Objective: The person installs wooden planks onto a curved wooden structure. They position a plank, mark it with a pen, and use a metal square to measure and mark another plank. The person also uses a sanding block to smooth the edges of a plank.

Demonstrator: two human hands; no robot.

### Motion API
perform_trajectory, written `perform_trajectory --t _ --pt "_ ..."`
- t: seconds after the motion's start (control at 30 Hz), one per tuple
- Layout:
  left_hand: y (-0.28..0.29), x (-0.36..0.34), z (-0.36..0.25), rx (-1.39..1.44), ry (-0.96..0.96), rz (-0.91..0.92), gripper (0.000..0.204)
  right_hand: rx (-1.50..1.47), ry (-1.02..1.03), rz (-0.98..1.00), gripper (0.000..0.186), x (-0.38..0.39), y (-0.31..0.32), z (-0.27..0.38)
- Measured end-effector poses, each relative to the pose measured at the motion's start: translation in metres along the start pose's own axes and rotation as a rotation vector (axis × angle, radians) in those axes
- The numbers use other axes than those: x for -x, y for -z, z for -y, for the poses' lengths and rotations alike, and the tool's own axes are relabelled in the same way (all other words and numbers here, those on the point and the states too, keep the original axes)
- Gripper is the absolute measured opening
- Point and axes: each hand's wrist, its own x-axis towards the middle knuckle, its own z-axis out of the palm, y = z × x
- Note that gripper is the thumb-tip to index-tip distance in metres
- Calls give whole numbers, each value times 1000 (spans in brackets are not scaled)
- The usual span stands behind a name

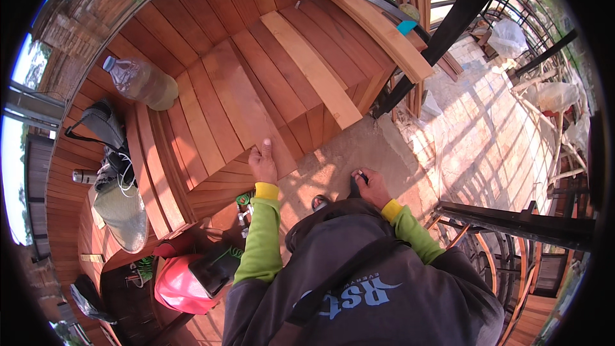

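Observation:
My left hand [262, 165] grips the near end of a reddish-brown wooden board [238, 93], its thumb on top and its other fingers partly hidden. The board lies on the slatted wooden bench and sticks out past the front edge. To the right, in front of my body, my right hand [373, 187] is closed around a small dark object [356, 186] whose kind I cannot make out. A paler loose plank [311, 67] lies across the bench seat, its near end overhanging too.
A plastic bottle [142, 83] stands on the bench at left, near a dark bag [102, 125]. Curved planks [378, 29] rest at the far right beside a black metal post [464, 19]. A pink bag [181, 285] sits below left. A black metal beam [512, 221] juts in at right.

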Motion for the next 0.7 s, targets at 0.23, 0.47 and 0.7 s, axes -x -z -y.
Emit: perform_trajectory --t 0.23,0.47,0.7 --pt "-61 36 -28 19 28 -30 28 -67 -44 90 14 -23 27 -10" --pt "-130 43 -23 35 70 -8 29 -219 60 128 18 -52 64 24" --pt "-178 35 -18 -36 45 7 35 -246 183 203 38 -86 92 32"
